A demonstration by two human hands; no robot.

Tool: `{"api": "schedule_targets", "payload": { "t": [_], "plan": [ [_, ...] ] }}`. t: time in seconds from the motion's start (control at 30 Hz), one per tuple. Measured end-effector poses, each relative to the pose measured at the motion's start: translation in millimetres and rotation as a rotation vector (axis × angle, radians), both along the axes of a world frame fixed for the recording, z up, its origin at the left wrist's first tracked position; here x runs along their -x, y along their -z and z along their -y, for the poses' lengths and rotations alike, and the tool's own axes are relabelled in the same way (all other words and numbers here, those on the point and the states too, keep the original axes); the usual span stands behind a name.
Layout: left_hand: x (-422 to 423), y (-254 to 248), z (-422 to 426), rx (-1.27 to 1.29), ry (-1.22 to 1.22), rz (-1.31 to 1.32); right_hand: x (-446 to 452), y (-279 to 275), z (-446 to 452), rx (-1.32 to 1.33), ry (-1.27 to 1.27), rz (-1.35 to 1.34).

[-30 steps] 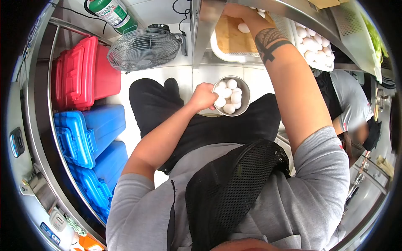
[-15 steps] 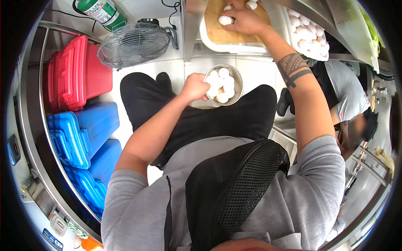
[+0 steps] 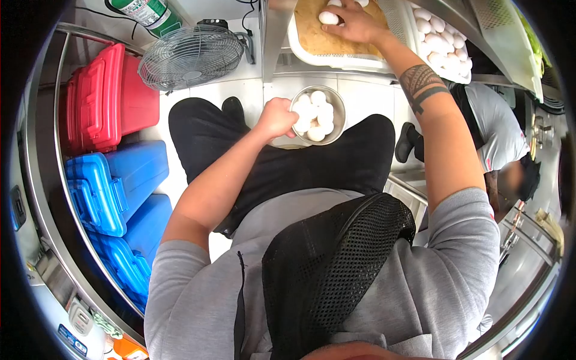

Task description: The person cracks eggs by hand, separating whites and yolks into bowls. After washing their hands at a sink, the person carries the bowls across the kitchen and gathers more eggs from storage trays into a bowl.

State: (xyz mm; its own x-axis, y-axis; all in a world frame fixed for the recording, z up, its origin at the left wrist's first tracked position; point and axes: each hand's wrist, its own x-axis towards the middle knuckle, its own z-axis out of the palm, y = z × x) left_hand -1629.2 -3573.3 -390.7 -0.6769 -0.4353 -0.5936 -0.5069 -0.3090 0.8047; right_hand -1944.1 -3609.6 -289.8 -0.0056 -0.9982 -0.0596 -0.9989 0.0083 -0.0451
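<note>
My left hand [image 3: 279, 118] is closed on the edge of a round metal bowl [image 3: 339, 114], holding it above my lap. Several white eggs [image 3: 317, 114] lie in the bowl. Farther forward, my right hand [image 3: 354, 23] reaches over a white tray [image 3: 298, 49] lined with brown cardboard [image 3: 312, 39]. Its fingers are wrapped over eggs [image 3: 329, 18] on the cardboard; how many they hold is partly hidden. Another egg lies beyond the fingers. To the right of that tray, a white basket [image 3: 462, 78] holds a heap of eggs [image 3: 441, 45].
A grey fan [image 3: 192, 57] and a green extinguisher [image 3: 147, 13] stand at the front left. Red bins [image 3: 108, 96] and blue bins [image 3: 117, 186] line the left side. At the right, a co-worker in a grey shirt [image 3: 495, 120] bends over. Metal shelving edges the forward area.
My right hand has come back from farther forward under the shelf and closed over eggs on the cardboard. My left hand still holds the bowl. The whole view has shifted slightly.
</note>
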Motion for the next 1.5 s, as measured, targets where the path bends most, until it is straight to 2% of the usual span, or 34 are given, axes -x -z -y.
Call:
{"api": "schedule_targets", "payload": {
  "t": [0.07, 0.13, 0.2, 0.3, 0.37, 0.5, 0.57, 0.63, 0.7, 0.73, 0.77, 0.87, 0.9, 0.93, 1.13, 1.33, 1.43, 1.5],
  "plan": [
    [0.4, 0.4, -1.0, 0.017, -0.005, 0.001, 7.7, 18.8, 0.2, 0.027, 0.005, 0.077],
    [0.8, -4.4, 0.4, -0.013, -0.013, -0.009, 12.8, 19.8, 4.9, -0.084, 0.099, 0.313],
    [1.7, -7.1, 1.8, -0.013, -0.004, -0.004, 9.1, 21.3, 9.5, -0.087, 0.131, 0.247],
    [2.4, -3.4, 1.0, -0.028, -0.031, -0.02, 10.5, 27.5, 17.1, -0.149, 0.182, 0.305],
    [2.2, -4.1, 1.0, -0.031, -0.034, -0.015, 10.6, 32.7, 18.1, -0.014, 0.178, 0.274],
    [3.3, 3.7, 1.4, -0.002, -0.032, 0.002, 18.5, 22.7, 15.1, 0.054, 0.191, 0.203],
    [2.8, 7.8, 0.5, -0.016, -0.034, -0.005, 25.9, 5.9, 11.0, 0.017, 0.472, 0.891],
    [3.5, 7.7, 1.6, -0.027, -0.041, -0.02, 4.5, -31.7, -8.9, 0.265, 0.485, 0.706],
    [3.5, 7.9, 1.3, -0.051, -0.061, -0.061, -7.3, -62.5, -48.3, 0.303, 0.323, 0.642],
    [3.5, 9.2, 2.5, -0.052, -0.06, -0.064, -5.5, -55.0, -75.5, 0.256, 0.266, 0.688],
    [3.8, 10.7, 4.0, -0.049, -0.044, -0.058, -24.3, -70.9, -98.4, 0.315, 0.03, 0.58],
    [2.1, 5.5, 5.1, -0.069, -0.016, -0.066, -84.5, -101.3, -150.7, -0.218, 0.021, 0.71],
    [2.5, 1.5, 5.7, -0.092, -0.019, -0.082, -92.9, -80.2, -161.2, -0.111, -0.133, 0.665],
    [2.9, -2.3, 6.1, -0.088, -0.007, -0.083, -96.5, -70.0, -173.0, -0.267, -0.038, 0.622],
    [-1.7, 2.5, 7.2, -0.122, 0.012, -0.129, -99.6, -14.9, -189.5, -0.201, -0.081, 0.473],
    [-4.1, -11.7, 5.7, -0.11, -0.025, -0.128, -98.9, 5.9, -193.9, -0.111, -0.134, 0.569],
    [-6.1, -6.1, 8.6, -0.124, -0.033, -0.141, -105.4, 3.9, -191.4, -0.058, -0.049, 0.638],
    [-5.5, -5.6, 8.4, -0.134, -0.074, -0.15, -109.8, -1.8, -188.9, -0.122, 0.144, 0.749]
  ]
}}
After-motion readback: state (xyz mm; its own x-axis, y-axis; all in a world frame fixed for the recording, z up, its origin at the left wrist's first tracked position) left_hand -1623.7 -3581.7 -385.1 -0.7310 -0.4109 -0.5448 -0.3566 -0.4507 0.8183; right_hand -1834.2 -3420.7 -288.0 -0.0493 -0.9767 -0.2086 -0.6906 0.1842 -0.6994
